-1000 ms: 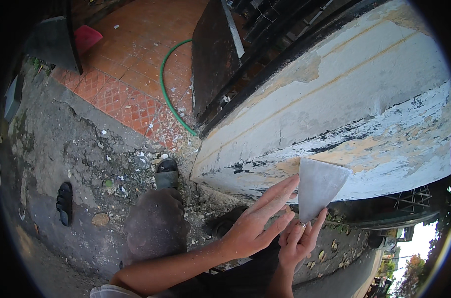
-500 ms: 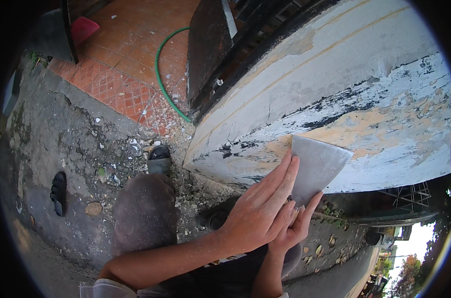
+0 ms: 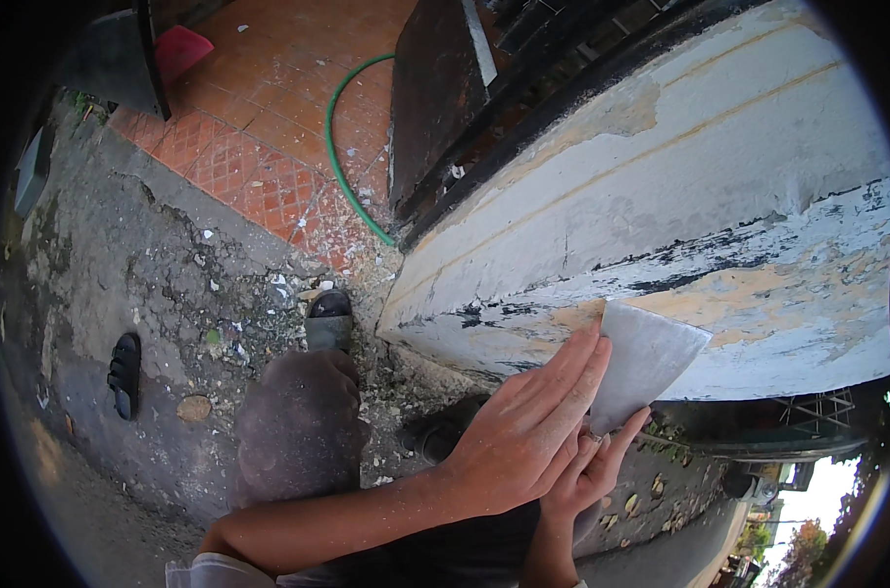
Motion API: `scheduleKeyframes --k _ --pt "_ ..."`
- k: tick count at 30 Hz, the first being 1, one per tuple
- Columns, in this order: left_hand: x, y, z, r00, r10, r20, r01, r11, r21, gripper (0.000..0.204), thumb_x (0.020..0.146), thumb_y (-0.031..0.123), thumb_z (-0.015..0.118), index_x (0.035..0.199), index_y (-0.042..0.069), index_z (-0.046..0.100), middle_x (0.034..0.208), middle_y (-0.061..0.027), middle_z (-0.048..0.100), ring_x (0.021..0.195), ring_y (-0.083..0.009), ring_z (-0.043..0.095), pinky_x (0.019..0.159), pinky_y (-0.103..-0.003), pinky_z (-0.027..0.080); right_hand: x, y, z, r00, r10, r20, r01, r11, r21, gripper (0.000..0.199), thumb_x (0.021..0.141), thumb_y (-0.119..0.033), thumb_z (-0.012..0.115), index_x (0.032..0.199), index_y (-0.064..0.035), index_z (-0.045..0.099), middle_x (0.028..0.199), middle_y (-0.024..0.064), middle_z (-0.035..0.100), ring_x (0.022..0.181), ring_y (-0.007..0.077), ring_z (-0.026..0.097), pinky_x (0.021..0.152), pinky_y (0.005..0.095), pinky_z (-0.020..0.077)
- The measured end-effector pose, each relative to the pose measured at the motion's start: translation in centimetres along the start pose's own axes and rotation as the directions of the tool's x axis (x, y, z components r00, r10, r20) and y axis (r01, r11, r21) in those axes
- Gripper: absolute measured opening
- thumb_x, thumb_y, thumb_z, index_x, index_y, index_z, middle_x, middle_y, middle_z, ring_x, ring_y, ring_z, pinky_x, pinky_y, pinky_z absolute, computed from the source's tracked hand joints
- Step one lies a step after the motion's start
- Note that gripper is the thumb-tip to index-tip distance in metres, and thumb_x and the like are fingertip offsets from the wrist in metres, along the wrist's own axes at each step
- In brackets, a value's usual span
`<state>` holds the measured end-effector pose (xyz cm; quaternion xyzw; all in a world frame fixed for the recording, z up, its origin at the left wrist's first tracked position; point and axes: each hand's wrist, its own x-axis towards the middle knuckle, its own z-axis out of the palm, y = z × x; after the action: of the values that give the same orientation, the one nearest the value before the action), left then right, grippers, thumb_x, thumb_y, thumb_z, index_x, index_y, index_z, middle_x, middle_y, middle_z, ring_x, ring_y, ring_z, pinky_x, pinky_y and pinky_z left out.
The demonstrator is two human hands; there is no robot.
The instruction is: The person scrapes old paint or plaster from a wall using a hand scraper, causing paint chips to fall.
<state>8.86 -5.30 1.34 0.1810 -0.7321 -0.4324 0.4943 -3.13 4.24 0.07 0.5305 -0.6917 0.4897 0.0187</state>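
Scraper blade: a wide, pale grey blade [image 3: 644, 363] lies flat against the lower band of the wall, its upper edge at the flaked paint; its lower corner sits under the fingers.
Left hand: the left hand [image 3: 523, 431] lies over the right, fingers straight and together, pressed on the blade's left edge; its grip is flat, not curled.
Right hand: the right hand [image 3: 587, 470] is mostly hidden beneath the left; its fingers reach up to the blade's lower edge and its grip seems closed on the tool below the blade, the handle out of sight.
Wall: a painted wall [image 3: 661, 186], white above, with peeling black and yellow patches along the bottom.
Ground: cracked concrete [image 3: 171, 284] strewn with paint chips; red tiles [image 3: 259, 147] beyond.
Hose: a green hose [image 3: 335, 147] curves across the tiles.
Footwear: a dark sandal [image 3: 124, 372] lies apart to the left; another foot [image 3: 329, 318] stands near the wall's corner.
Knee: the person's knee [image 3: 298, 421] in dark cloth, just left of the forearm.
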Motion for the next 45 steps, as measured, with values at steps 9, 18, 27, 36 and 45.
scheduleKeyframes --k 9,18,27,36,45 --pt "1.0 -0.2 1.3 0.991 0.007 -0.132 0.004 0.996 0.084 0.065 0.085 0.007 0.053 0.142 -0.014 0.029 0.147 -0.0322 0.03 0.118 -0.0347 0.055 0.09 -0.036 0.047 -0.5 -0.1 4.9 0.998 -0.038 -0.059 0.014 0.93 -0.367 0.044 0.096 0.002 0.039 0.139 0.0076 0.031 0.098 0.0142 0.059 0.086 0.0211 0.06 0.095 0.0347 0.044" --pt "0.8 0.4 0.0 0.994 0.037 -0.105 -0.022 0.99 0.14 0.065 0.086 0.007 0.052 0.143 -0.014 0.027 0.147 -0.033 0.03 0.111 -0.0312 0.06 0.079 -0.033 0.051 -2.0 4.8 5.5 0.994 -0.103 -0.027 0.098 0.984 -0.147 0.049 0.1 -0.005 0.04 0.144 0.0084 0.026 0.138 0.0247 0.042 0.12 0.0271 0.049 0.099 0.0333 0.045" --pt "0.7 0.4 -0.8 0.999 0.031 -0.044 -0.032 0.999 -0.025 0.063 0.09 0.009 0.047 0.144 -0.015 0.022 0.143 -0.0349 0.034 0.116 -0.0389 0.057 0.083 -0.038 0.051 1.0 0.9 5.9 0.986 0.062 -0.152 -0.007 0.942 0.336 0.064 0.102 -0.019 0.044 0.149 0.0069 0.011 0.12 0.0179 0.059 0.094 0.0165 0.062 0.084 0.0289 0.0483" --pt "-0.7 0.8 -0.2 0.998 0.058 -0.032 -0.058 0.998 -0.001 0.065 0.091 0.009 0.052 0.143 -0.016 0.023 0.136 -0.0356 0.043 0.11 -0.0371 0.061 0.083 -0.04 0.052 -0.7 -0.6 4.1 0.956 0.273 -0.106 -0.237 0.934 0.269 0.064 0.102 -0.021 0.045 0.152 0.0025 0.011 0.11 0.011 0.063 0.079 0.0094 0.059 0.072 0.0238 0.0476" --pt "-1.8 0.9 0.5 0.992 -0.061 0.109 0.085 0.971 -0.224 0.074 0.094 0.012 0.05 0.148 -0.01 0.005 0.146 -0.0352 0.028 0.123 -0.0449 0.047 0.102 -0.044 0.039 -1.0 -1.1 1.9 0.979 0.186 -0.079 -0.177 0.979 0.105 0.065 0.101 -0.025 0.049 0.15 0.0045 0.018 0.099 0.0038 0.062 0.081 0.0083 0.055 0.076 0.023 0.0452"
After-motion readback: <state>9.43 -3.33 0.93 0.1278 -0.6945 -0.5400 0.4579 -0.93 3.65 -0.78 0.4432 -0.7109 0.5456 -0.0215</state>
